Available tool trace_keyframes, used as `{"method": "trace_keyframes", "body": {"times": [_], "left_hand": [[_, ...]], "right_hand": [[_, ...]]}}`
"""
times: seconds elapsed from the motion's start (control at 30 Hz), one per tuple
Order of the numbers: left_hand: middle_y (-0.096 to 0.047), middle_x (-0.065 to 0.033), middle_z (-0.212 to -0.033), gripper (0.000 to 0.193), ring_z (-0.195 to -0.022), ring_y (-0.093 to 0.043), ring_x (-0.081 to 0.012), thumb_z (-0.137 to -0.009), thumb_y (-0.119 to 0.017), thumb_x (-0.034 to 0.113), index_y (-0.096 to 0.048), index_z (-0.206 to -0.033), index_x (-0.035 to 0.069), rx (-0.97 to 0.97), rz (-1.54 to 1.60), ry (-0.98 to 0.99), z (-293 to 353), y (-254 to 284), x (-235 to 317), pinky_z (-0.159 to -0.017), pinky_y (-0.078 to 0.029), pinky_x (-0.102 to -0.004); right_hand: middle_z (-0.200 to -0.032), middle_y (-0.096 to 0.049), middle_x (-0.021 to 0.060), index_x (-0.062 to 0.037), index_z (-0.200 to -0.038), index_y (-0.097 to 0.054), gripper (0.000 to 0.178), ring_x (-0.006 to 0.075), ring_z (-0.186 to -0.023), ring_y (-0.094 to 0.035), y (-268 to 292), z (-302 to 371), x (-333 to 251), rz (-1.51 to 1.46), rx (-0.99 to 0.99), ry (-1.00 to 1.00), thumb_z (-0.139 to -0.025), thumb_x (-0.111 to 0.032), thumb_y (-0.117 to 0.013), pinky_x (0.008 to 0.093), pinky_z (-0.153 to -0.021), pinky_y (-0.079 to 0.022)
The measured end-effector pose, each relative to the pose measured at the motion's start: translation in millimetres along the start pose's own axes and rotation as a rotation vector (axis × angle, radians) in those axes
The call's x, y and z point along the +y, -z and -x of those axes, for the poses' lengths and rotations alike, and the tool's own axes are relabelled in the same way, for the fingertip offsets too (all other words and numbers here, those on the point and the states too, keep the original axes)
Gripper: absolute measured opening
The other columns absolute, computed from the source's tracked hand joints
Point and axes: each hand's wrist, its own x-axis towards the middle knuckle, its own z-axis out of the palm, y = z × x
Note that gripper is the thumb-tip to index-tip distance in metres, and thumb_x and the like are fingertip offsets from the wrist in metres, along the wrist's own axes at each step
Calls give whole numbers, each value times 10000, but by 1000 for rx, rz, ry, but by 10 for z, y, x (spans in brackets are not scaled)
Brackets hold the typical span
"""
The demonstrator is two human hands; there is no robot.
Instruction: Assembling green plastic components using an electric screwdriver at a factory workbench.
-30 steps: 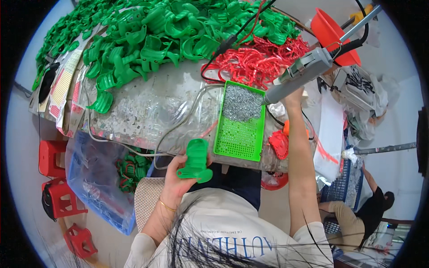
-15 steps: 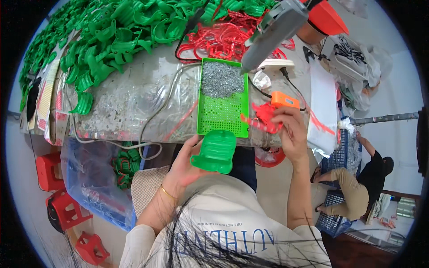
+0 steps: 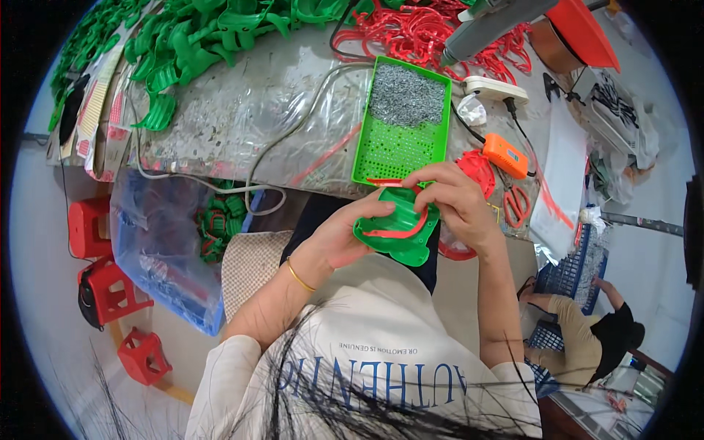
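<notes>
My left hand (image 3: 341, 231) is closed on the left side of a curved green plastic piece (image 3: 402, 251), held in front of my chest near the table edge. A bent red plastic strip (image 3: 396, 234) lies across the green piece. With fingers bent, my right hand (image 3: 463, 209) pinches at the strip's upper right end, against the piece. Just beyond stands a green perforated tray (image 3: 392, 150) with a heap of small silvery screws or pins (image 3: 405, 95) in its far half. Red plastic parts (image 3: 477, 172) lie right of the tray, near red-handled scissors (image 3: 518, 206).
A grey hanging tool (image 3: 491, 31) slants over piled red strips (image 3: 378, 33). Green pieces (image 3: 220, 29) heap at the far left. An orange box (image 3: 505, 155) and white power strip (image 3: 496, 90) lie right. A lined blue crate (image 3: 165, 249) stands below left; another person (image 3: 594, 341) bends at right.
My right hand has brought a red strip from the table to the green piece, which has been turned and raised in my left hand. The view has shifted, revealing the scissors.
</notes>
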Motion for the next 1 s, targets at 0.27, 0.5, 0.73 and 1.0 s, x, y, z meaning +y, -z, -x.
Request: {"method": "trace_keyframes", "body": {"times": [0.27, 0.5, 0.73, 1.0], "left_hand": [[-561, -58, -1209, 480, -1060, -583, -144, -901, -560, 181, -408, -1343, 72, 148, -139, -195, 45, -58, 84, -888, -491, -305], [-555, -80, -1242, 513, -1136, -553, -194, -913, -519, 242, -384, -1374, 62, 33, -16, -170, 95, -59, 78, -926, -474, -384], [-514, -103, -1325, 524, -1178, -530, -243, -928, -492, 349, -409, -1366, 75, -30, 181, -105, 33, 185, -23, -995, -413, -463], [-498, -118, -1337, 566, -1213, -503, -266, -932, -465, 421, -393, -1378, 80, 1, 65, -145, 52, 134, -73, -984, -423, -488]], "right_hand": [[-993, -617, 101, -10, -945, -608, 200, 228, -957, -586, -200, -147, -153, -21, 279, -192, -750, -16, -653, 329, -847, -444], [-924, -602, 68, 8, -976, -612, 176, 171, -907, -578, -256, -196, -30, -29, 355, -349, -821, -67, -650, 288, -844, -441], [-885, -598, 11, 9, -991, -657, 163, 94, -795, -545, -95, -326, -107, -403, 351, -448, -874, -102, -635, 244, -702, -430], [-849, -579, 53, -8, -953, -672, 166, 143, -773, -565, -258, -373, -125, 41, 110, -365, -820, -107, -664, 261, -704, -439]]}}
